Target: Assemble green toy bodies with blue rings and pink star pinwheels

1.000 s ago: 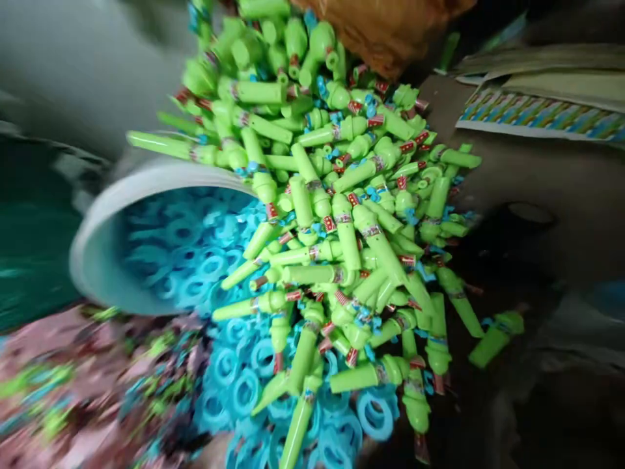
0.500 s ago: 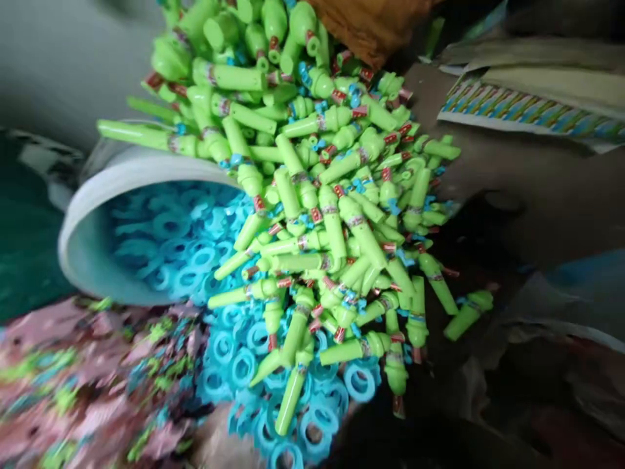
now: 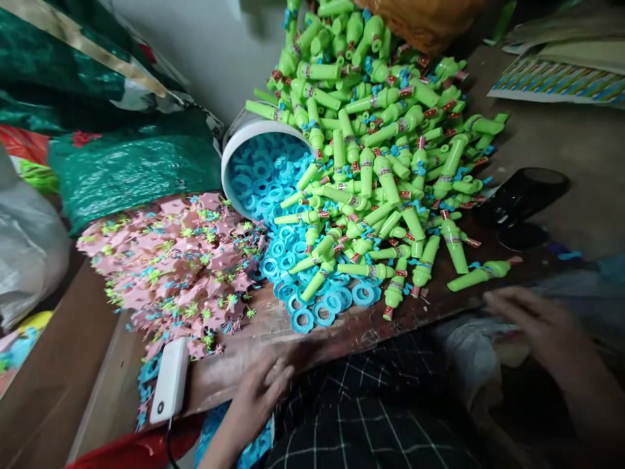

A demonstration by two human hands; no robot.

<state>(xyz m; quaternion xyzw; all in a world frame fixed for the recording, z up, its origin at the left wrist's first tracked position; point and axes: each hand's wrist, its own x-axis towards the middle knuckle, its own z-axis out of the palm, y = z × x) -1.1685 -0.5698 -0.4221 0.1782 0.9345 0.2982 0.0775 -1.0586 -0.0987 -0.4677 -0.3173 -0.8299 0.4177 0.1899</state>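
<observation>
My left hand (image 3: 261,391) is low in the view at the table's front edge, its fingers bent and pressed together; what they hold, if anything, is too small to name. Over at the right, my right hand (image 3: 530,316) is blurred, near a single green piece (image 3: 481,276) at the edge of the heap. A large heap of green bottle-shaped pieces (image 3: 388,179) with red tips covers the table. Blue rings (image 3: 325,311) lie in front of it and fill a white tub (image 3: 227,163) tipped on its side. Pink star-like pieces (image 3: 178,260) are piled at the left.
A white power bank (image 3: 169,381) with a cable lies at the front left edge. Green plastic bags (image 3: 137,163) stand behind the pink pile. A black stand-like object (image 3: 525,202) and printed sheets (image 3: 561,81) are at the right, an orange bag (image 3: 424,23) at the back.
The view has shifted left and widened, so the heap appears farther right. Both my hands, the power bank and the checked cloth on my lap now show.
</observation>
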